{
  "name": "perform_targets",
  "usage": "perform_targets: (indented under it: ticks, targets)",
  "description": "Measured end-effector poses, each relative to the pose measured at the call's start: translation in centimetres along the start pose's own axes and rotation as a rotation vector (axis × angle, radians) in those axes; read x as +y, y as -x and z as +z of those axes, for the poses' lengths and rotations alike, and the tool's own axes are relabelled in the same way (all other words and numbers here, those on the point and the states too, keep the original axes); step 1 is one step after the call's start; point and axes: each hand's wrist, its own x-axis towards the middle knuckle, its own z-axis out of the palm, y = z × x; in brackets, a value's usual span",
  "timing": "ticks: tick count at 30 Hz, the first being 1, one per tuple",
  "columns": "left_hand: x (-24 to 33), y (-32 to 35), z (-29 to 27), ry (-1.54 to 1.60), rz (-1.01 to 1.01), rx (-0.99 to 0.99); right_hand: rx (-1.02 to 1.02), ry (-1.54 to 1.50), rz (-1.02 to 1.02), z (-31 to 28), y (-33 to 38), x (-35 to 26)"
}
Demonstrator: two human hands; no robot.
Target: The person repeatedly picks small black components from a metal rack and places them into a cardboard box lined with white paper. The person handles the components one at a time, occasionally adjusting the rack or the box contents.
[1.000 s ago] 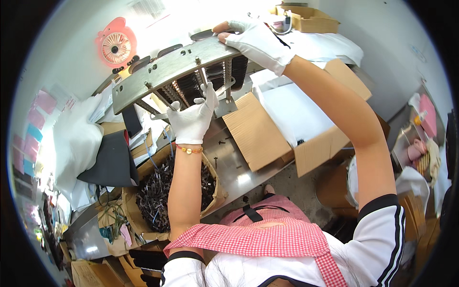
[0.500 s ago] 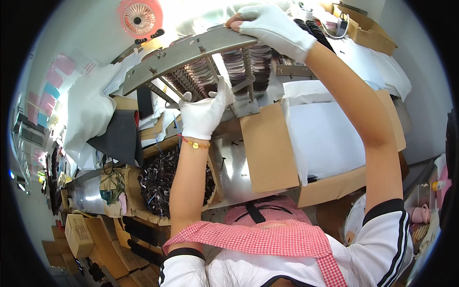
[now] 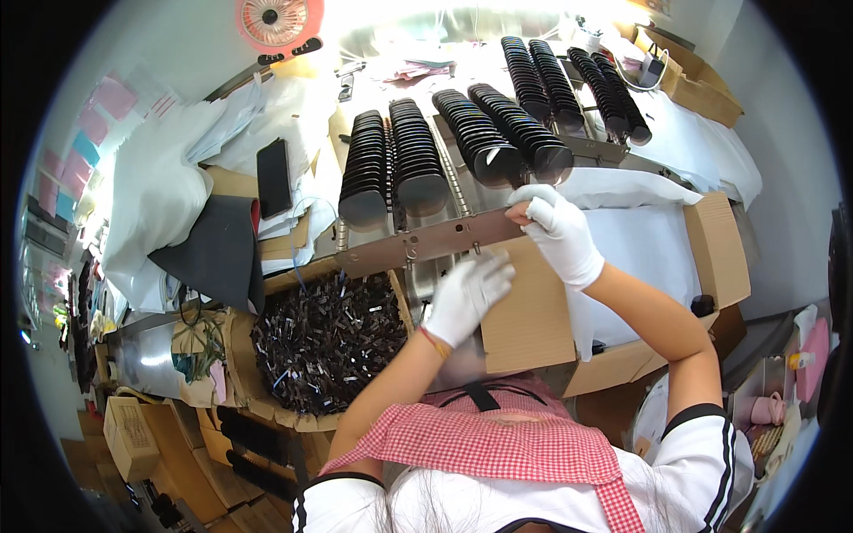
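Observation:
A metal rack [image 3: 418, 242] with rows of dark rounded lenses [image 3: 364, 204] lies on the table before me. My left hand [image 3: 471, 298], in a white glove, is just below the rack's near bar. Its fingers are stretched out, slightly blurred, and hold nothing. At the right end of that bar is my right hand [image 3: 562, 238], gloved too, with bare fingertips showing. Its fingers are curled together, and what they pinch is too small to make out. More dark lens rows [image 3: 502, 164] stand right behind this hand.
An open carton [image 3: 631, 266] lined with white sheet is at the right. Left of my hands, another carton holds many small dark pieces [image 3: 324, 342]. A phone [image 3: 274, 178] lies among papers, below a pink fan [image 3: 277, 19]. Further lens racks [image 3: 609, 93] stand at the back right.
The rack was tilted up between both hands; now it lies down with its lens rows facing up. My left hand has let go and moved right and nearer. My right hand has come down.

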Motion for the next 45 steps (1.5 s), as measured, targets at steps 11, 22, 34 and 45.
perform_targets:
  ticks: [11,22,34,45]
  targets:
    - [-1.1,3.8,-0.5,-0.747,0.194,-0.052,-0.250,0.186,0.165,6.5,-0.9,7.6]
    - [4.7,-4.8,1.2,-2.206,1.150,0.067,0.010,-0.232,0.638,-0.5,-1.8,10.7]
    - [4.4,-6.9,0.7,-2.299,1.117,0.242,-0.092,-0.432,0.555,4.3,-3.1,12.7]
    - [4.6,-4.6,3.8,-1.758,0.923,0.360,0.236,0.284,-0.047,3.9,-3.2,8.7]
